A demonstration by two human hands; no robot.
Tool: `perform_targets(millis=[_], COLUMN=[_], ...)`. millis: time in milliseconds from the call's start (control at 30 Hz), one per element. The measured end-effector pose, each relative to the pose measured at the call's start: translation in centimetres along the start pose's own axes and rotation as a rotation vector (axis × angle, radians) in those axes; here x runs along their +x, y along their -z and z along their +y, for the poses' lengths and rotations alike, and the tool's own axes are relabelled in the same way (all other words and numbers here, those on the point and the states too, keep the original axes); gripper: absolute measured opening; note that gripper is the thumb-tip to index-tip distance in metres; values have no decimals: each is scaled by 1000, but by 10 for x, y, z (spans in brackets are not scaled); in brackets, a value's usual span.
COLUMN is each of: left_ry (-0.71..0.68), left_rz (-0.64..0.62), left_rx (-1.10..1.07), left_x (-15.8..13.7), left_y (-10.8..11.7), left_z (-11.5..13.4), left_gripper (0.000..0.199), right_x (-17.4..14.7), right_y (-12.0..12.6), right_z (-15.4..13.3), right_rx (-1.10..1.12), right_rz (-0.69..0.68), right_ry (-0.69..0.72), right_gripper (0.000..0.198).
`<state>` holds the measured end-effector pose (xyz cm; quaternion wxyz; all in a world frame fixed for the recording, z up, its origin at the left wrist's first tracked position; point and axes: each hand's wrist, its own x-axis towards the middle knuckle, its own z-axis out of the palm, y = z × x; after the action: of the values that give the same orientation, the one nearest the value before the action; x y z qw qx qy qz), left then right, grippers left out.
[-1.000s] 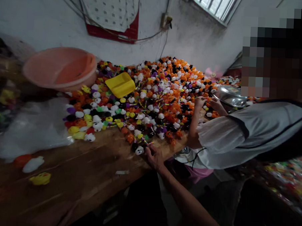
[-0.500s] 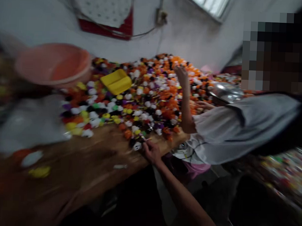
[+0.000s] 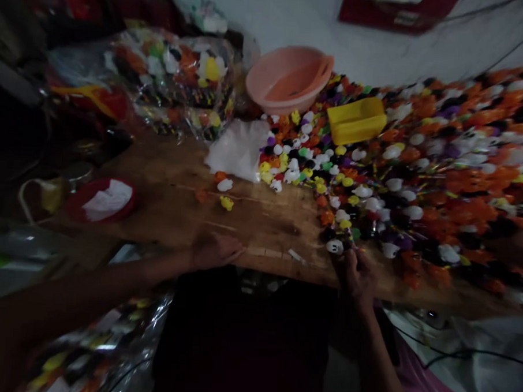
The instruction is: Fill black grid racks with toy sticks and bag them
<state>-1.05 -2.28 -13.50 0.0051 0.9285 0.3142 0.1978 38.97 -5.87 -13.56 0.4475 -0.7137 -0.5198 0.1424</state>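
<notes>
My right hand (image 3: 361, 276) is at the table's front edge, fingers closed around what look like thin, colourful sticks topped with small plastic figures. A white ghost-like head (image 3: 335, 246) with dark eyes lies just left of its fingertips. My left hand (image 3: 218, 251) rests on the wooden table (image 3: 260, 219) near the front edge, fingers stretched out and holding nothing visible. Ahead of it are a yellow figure (image 3: 227, 203), a white one (image 3: 224, 185) and an orange one (image 3: 220, 176). A large heap of orange, white, black, purple and yellow figures (image 3: 396, 184) spreads to the right, partly blurred.
A yellow scoop-like tray (image 3: 356, 120) sits on the heap, beside a pink basin (image 3: 288, 76). Clear plastic bags of figures (image 3: 175, 82) stand back left. A white plastic bag (image 3: 240, 149) lies flat. At left is a red dish (image 3: 122, 210) with white paper. Another person's arm (image 3: 517, 247) shows at right.
The view has swung left, bringing my left hand and the bagged figures into sight. The co-worker has mostly left the picture. My right hand stays by the white head at the table edge.
</notes>
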Motion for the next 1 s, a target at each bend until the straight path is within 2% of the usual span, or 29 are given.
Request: perform_targets(millis=[433, 667, 1000], left_ry=[-22, -14, 2], left_rz=[6, 49, 44], left_rx=[93, 96, 69], left_x=[3, 4, 5], left_y=[3, 3, 3], left_z=[-2, 1, 3], left_gripper=[36, 32, 31], right_x=[3, 4, 3], right_y=[0, 7, 10], right_z=[10, 11, 3], right_rx=[-34, -31, -64], right_rz=[-28, -92, -95], right_ry=[-23, -56, -51], right_gripper=[61, 63, 61])
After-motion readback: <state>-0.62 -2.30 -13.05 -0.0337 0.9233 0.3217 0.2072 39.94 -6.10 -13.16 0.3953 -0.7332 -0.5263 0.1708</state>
